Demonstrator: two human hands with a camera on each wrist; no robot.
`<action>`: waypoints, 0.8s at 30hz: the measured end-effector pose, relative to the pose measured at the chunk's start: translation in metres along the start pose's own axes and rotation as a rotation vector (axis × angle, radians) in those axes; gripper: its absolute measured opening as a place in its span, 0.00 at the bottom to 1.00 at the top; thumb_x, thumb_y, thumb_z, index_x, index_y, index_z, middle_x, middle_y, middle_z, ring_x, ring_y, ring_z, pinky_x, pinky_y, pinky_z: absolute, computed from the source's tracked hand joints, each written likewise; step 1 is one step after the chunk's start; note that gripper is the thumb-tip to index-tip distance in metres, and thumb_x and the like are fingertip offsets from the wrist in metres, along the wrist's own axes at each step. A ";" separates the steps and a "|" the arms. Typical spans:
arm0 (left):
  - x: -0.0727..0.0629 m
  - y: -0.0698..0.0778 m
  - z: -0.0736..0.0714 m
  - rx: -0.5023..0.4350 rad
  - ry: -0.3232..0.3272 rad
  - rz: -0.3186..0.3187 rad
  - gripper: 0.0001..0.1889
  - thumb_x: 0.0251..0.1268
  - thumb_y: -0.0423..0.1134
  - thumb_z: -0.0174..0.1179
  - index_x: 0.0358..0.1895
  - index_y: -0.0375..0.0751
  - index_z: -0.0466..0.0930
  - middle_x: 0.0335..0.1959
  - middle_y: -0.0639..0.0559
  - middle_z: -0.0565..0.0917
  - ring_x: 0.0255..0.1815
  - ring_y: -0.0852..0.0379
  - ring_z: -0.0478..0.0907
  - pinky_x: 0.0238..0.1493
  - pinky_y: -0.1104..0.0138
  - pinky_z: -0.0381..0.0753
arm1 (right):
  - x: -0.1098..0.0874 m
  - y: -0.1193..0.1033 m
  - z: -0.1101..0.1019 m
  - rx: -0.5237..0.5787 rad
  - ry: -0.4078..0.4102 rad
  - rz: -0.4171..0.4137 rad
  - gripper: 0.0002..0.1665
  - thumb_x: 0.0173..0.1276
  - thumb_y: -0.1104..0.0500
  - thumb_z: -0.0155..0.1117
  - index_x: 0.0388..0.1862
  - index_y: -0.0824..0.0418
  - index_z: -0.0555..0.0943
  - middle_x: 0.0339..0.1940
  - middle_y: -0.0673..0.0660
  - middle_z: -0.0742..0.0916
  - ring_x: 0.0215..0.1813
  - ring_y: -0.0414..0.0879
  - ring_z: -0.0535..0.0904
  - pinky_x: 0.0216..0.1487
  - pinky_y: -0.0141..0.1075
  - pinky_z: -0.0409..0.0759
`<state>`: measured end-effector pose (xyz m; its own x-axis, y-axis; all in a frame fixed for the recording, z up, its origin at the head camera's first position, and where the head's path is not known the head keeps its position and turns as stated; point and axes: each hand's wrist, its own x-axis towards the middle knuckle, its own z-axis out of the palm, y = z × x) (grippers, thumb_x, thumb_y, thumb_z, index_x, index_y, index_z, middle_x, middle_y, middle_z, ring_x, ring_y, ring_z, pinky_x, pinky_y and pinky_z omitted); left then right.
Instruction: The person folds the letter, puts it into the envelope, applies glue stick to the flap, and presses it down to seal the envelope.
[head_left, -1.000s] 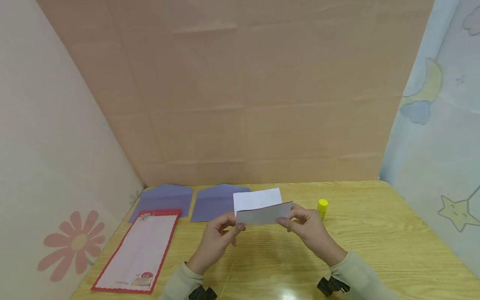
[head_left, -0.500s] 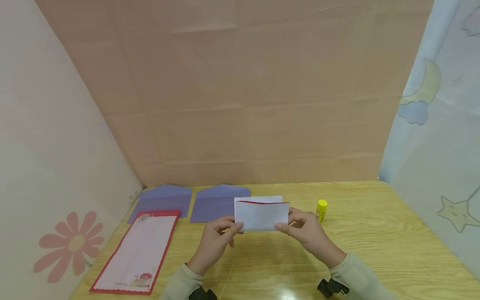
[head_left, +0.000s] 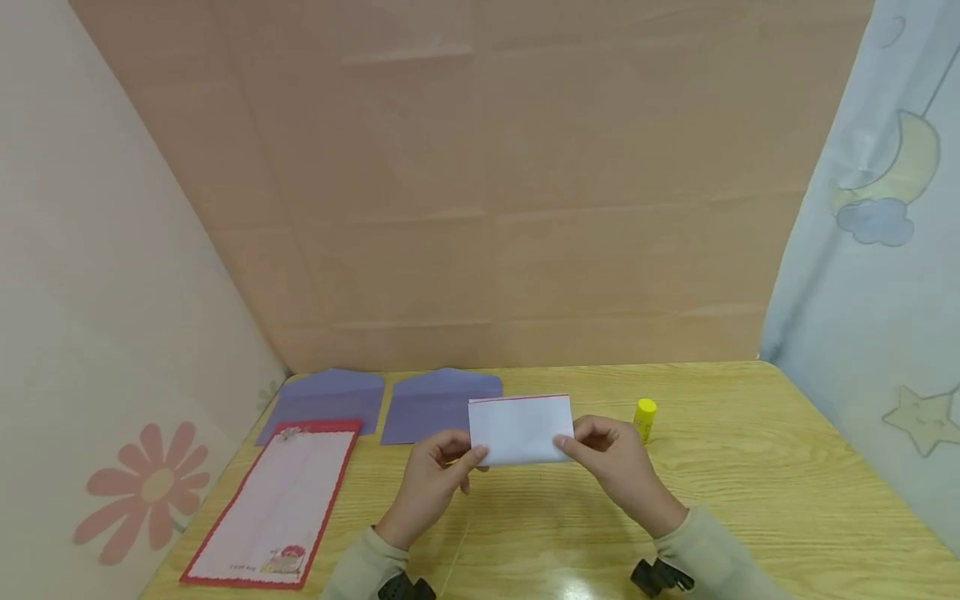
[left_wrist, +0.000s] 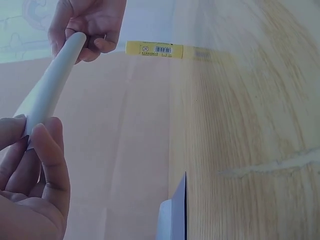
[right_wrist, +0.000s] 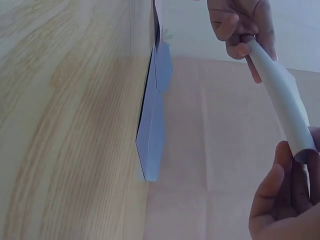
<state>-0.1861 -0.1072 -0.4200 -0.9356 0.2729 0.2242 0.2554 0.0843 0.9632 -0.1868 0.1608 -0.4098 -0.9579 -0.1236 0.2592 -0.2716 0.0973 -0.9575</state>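
Note:
Both hands hold a folded sheet of paper (head_left: 521,431) above the table, white on its outside with a thin red line along the top edge. My left hand (head_left: 435,479) pinches its left end between thumb and fingers. At the right end, the thumb of my right hand (head_left: 618,467) lies on the front while the fingers sit behind. From the side, in the left wrist view, the folded paper (left_wrist: 52,82) has a rounded, unpressed bend along the bottom. The right wrist view shows the same curved fold of the paper (right_wrist: 282,100) between the two hands.
Two purple envelopes (head_left: 326,400) with raised flaps lie at the table's back left. In front of them is a red-bordered letter sheet (head_left: 273,504) with a small printed picture. A yellow glue stick (head_left: 645,419) stands behind my right hand. Brown paper (head_left: 487,208) covers the back wall.
The front flap of the paper has come up and back until its red edge nearly meets the top of the rear half. Both hands keep their hold at the ends.

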 end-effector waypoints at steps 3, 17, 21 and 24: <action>0.000 0.002 0.001 0.003 0.004 -0.002 0.13 0.70 0.43 0.64 0.42 0.33 0.83 0.36 0.36 0.87 0.33 0.57 0.83 0.28 0.63 0.82 | 0.000 -0.001 0.002 0.008 0.046 0.034 0.15 0.64 0.60 0.74 0.28 0.72 0.80 0.34 0.55 0.87 0.35 0.43 0.83 0.38 0.34 0.83; 0.002 0.003 0.003 -0.053 0.042 -0.035 0.14 0.68 0.40 0.65 0.39 0.28 0.81 0.34 0.33 0.86 0.31 0.58 0.83 0.35 0.65 0.83 | 0.000 -0.006 0.005 0.099 0.099 0.136 0.18 0.62 0.63 0.75 0.43 0.71 0.77 0.29 0.50 0.87 0.34 0.41 0.82 0.38 0.31 0.82; 0.002 0.002 0.004 -0.059 0.053 -0.032 0.14 0.67 0.41 0.66 0.38 0.28 0.82 0.33 0.33 0.86 0.29 0.58 0.82 0.36 0.64 0.83 | 0.001 -0.004 0.004 0.089 0.082 0.124 0.17 0.63 0.62 0.73 0.44 0.74 0.82 0.30 0.51 0.88 0.34 0.42 0.83 0.38 0.32 0.82; 0.001 0.001 0.003 -0.094 0.060 -0.014 0.15 0.66 0.40 0.67 0.37 0.27 0.84 0.34 0.36 0.87 0.29 0.57 0.83 0.37 0.60 0.85 | 0.001 -0.004 0.003 0.084 0.082 0.116 0.16 0.65 0.62 0.72 0.42 0.74 0.82 0.30 0.51 0.88 0.33 0.41 0.83 0.37 0.32 0.81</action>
<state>-0.1863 -0.1034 -0.4191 -0.9527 0.2137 0.2162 0.2206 -0.0032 0.9754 -0.1863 0.1571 -0.4066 -0.9877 -0.0348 0.1523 -0.1531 0.0225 -0.9880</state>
